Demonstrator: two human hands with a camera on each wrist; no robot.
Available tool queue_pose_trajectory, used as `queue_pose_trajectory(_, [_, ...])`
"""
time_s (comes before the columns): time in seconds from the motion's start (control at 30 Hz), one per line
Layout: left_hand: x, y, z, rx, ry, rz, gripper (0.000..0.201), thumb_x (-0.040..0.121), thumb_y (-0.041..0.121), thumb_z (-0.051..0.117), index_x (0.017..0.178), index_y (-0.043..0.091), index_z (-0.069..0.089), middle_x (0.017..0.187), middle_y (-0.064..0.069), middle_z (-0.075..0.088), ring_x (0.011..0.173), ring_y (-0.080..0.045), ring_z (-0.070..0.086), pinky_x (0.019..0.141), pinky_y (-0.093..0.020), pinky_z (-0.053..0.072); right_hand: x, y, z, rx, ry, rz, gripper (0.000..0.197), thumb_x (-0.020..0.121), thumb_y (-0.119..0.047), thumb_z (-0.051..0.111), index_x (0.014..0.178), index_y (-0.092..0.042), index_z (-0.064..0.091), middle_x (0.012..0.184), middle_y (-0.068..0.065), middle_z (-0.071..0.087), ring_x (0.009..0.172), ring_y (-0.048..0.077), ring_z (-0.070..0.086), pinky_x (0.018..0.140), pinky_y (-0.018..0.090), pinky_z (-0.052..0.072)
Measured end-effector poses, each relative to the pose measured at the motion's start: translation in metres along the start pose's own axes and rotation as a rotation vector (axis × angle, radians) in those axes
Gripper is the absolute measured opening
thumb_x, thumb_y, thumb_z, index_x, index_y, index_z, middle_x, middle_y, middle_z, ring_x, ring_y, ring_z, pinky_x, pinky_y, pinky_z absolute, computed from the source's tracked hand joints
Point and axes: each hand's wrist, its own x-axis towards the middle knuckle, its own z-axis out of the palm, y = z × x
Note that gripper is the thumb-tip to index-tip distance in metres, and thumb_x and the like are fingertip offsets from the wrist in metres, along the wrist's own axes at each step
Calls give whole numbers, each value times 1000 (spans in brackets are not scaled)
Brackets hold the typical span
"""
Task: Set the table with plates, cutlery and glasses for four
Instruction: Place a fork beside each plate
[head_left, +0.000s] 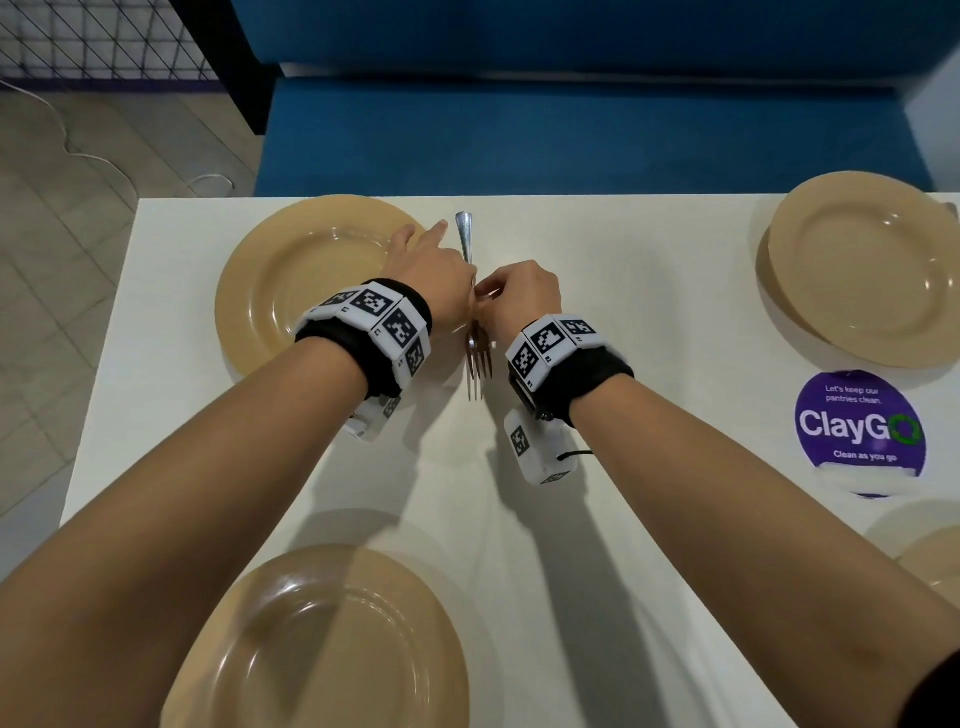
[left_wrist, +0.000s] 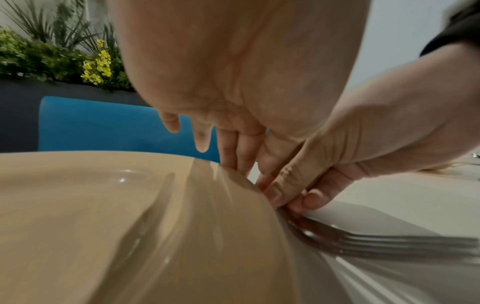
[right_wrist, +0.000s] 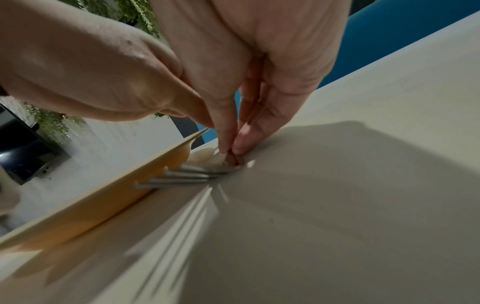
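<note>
A steel fork (head_left: 479, 364) lies on the white table (head_left: 649, 338), just right of the far-left tan plate (head_left: 311, 291), with its tines toward me. My right hand (head_left: 514, 296) pinches the fork's neck between thumb and forefinger (right_wrist: 231, 148). My left hand (head_left: 436, 260) rests on the fork's handle with its fingers (left_wrist: 228, 150) straight, against the plate's rim (left_wrist: 233, 195). The tines (right_wrist: 182, 176) lie flat beside the plate's edge (right_wrist: 103, 205). A second tan plate (head_left: 322, 639) sits at the near left, and two stacked plates (head_left: 862, 270) sit at the far right.
Part of another tan plate (head_left: 930, 561) shows at the near right edge. A round purple ClayGo sticker (head_left: 860, 431) is on the table's right side. A blue bench (head_left: 571, 130) runs behind the far table edge, and tiled floor (head_left: 62, 260) lies to the left.
</note>
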Motion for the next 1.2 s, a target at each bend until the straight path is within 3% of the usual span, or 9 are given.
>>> queue_pose_trajectory(0.1, [-1,1,0,-23,-3,-6,38,97,28,30,114,21,63,129,-1,58,146,-23,12,114,-49,6,0,1,1,2,0,13,17,82,-15,65,96,-12,74,96,10,72,88,26,67,75,25,51])
queue_pose_trajectory(0.3, [0,1,0,-38,-8,-2,36,96,28,31,117,21,61,131,-2,57,146,-24,11,114,-49,6,0,3,1,17,3,16,15,80,-12,67,93,-10,73,93,12,72,85,29,68,80,35,56])
queue_pose_trajectory(0.63, [4,-2,-1,-39,7,2,35,96,27,33,118,21,60,133,-3,55,145,-24,14,114,-48,8,2,-1,1,48,7,19,16,81,-14,67,94,-8,73,94,12,72,86,29,68,82,36,55])
queue_pose_trajectory(0.8, [-7,-3,-7,-272,243,-21,40,93,23,43,132,23,52,134,-5,54,134,-25,34,109,-41,23,-3,4,-6,107,10,52,21,77,-21,73,95,-11,70,93,10,72,85,27,69,84,38,55])
queue_pose_trajectory(0.9, [-19,3,-13,-512,404,-47,37,90,19,47,126,22,56,120,0,62,118,-24,46,99,-34,36,-12,10,-25,97,28,48,25,80,-24,71,103,-14,67,97,6,71,90,23,68,89,34,53])
queue_pose_trajectory(1.0, [-30,24,-20,-670,462,-50,32,88,20,51,119,22,58,109,4,64,107,-20,54,91,-32,42,-29,18,-56,62,73,21,31,83,-24,68,111,-14,64,105,4,69,98,20,64,91,29,49])
queue_pose_trajectory(1.1, [-41,59,-32,-763,457,-11,30,88,22,53,117,23,58,106,5,64,103,-19,55,93,-30,42,-52,31,-95,33,152,5,32,83,-25,66,113,-15,64,106,3,70,102,18,63,91,26,47])
queue_pose_trajectory(1.2, [-50,107,-46,-802,433,55,29,88,21,55,117,21,59,107,5,64,101,-17,57,90,-21,35,-75,57,-139,11,234,23,32,83,-27,64,113,-16,64,106,1,70,102,17,62,89,25,46])
